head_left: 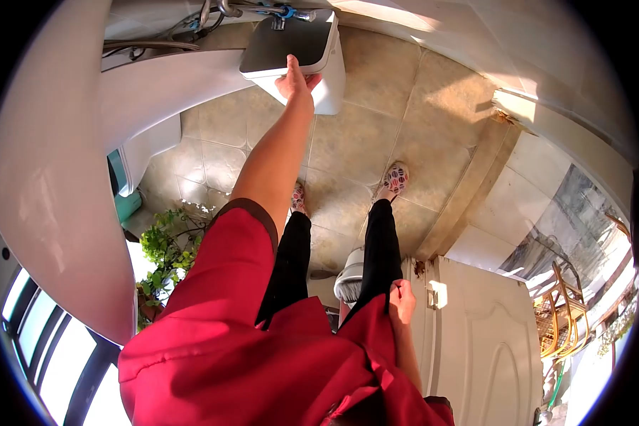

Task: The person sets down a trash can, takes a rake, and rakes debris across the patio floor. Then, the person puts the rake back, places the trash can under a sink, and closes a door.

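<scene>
A white trash bin (326, 96) with a dark grey top (287, 48) and a pale rim stands on the floor at the top of the view. My left hand (298, 79) reaches out to it and grips its near edge, thumb up over the rim and fingers at the front side. My right hand (402, 302) hangs low beside my right thigh, by the hem of my red shirt (263, 369). Its fingers are curled closed, and whatever may be inside them is hidden.
A metal tap with a blue part (285, 13) sits above the bin. A curved white basin (57, 177) fills the left, with a green plant (170, 245) below. A white brush-like item (349, 280) is near my legs. At lower right are a white door (486, 341) and wicker chair (564, 312).
</scene>
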Available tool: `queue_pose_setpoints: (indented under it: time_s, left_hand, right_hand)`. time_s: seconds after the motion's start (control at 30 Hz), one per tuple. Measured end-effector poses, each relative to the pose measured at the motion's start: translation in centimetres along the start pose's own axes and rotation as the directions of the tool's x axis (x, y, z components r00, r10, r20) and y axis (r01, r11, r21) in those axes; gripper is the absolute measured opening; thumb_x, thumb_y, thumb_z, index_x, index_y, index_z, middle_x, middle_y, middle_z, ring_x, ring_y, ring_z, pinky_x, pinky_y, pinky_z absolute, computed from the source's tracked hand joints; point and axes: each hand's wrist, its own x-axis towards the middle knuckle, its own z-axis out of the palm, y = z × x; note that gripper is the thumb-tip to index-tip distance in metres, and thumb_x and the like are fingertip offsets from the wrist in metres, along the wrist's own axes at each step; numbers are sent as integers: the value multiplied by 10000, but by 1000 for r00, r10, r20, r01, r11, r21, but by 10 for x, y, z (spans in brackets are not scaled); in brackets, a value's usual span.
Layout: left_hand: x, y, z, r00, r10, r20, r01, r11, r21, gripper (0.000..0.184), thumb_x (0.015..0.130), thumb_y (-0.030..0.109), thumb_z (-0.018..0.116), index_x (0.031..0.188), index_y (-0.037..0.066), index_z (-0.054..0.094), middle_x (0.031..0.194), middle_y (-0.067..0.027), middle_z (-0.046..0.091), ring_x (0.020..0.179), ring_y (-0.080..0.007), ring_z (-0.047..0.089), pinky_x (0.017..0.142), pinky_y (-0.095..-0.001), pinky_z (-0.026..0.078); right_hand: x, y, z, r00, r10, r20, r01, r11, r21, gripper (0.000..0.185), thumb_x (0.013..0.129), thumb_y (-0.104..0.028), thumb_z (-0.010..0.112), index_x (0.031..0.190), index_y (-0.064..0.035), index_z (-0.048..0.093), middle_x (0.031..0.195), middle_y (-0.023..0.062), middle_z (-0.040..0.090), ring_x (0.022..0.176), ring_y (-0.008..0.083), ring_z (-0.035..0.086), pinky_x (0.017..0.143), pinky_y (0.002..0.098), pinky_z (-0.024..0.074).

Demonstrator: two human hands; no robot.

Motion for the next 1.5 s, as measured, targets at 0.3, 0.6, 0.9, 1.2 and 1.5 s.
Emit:
queue_pose_setpoints:
  time_s: [0.3, 0.6, 0.9, 1.2, 1.5]
  left_hand:
    - [-27, 90, -31, 630, 775, -49, -675, 579, 457, 470, 731, 285, 570, 1045, 1, 366, 1013, -145, 462, 823, -223, 498, 668, -318, 442]
    - [-9, 197, 27, 787, 425, 447, -602, 369, 708, 113, 659, 131, 559, 727, 41, 549, 692, -33, 522, 626, -118, 496, 556, -248, 431]
    - [-70, 209, 57, 894, 206, 397, -357, 863, 357, 257, 636, 204, 618, 815, 38, 540, 829, -74, 502, 751, -197, 498, 659, -307, 467]
    - [-144, 84, -103, 711, 108, 695, -702, 172, 691, 486, 649, 200, 544, 1103, 39, 484, 1089, -169, 518, 1027, -266, 491, 852, -316, 387]
    - [-194, 45, -302, 626, -173, 761, -767, 41, 640, 325, 641, 190, 560, 942, 67, 577, 856, -131, 603, 789, -236, 588, 705, -314, 456]
  right_hand:
    - [-4, -7, 5, 991, -113, -70, 107, 991, -78, 94, 760, -128, 513, 834, -71, 526, 714, 128, 569, 650, 283, 548, 603, 345, 430]
    - [-15, -28, -6, 977, -203, -62, 199, 978, -71, 142, 774, -139, 500, 884, -59, 539, 721, 131, 570, 664, 260, 539, 622, 330, 424]
    - [-7, 17, -16, 964, -254, -76, 250, 967, -49, 169, 776, -140, 509, 908, -44, 552, 746, 109, 591, 688, 183, 562, 645, 291, 436]
    - [-29, 65, -69, 986, -23, -166, 92, 900, 426, 132, 791, -112, 462, 873, -29, 523, 577, 47, 515, 357, 88, 418, 300, 233, 339]
    - [-94, 149, -38, 936, -159, -313, 119, 983, -143, 234, 715, -247, 538, 793, -40, 615, 687, 111, 601, 622, 184, 576, 571, 304, 463]
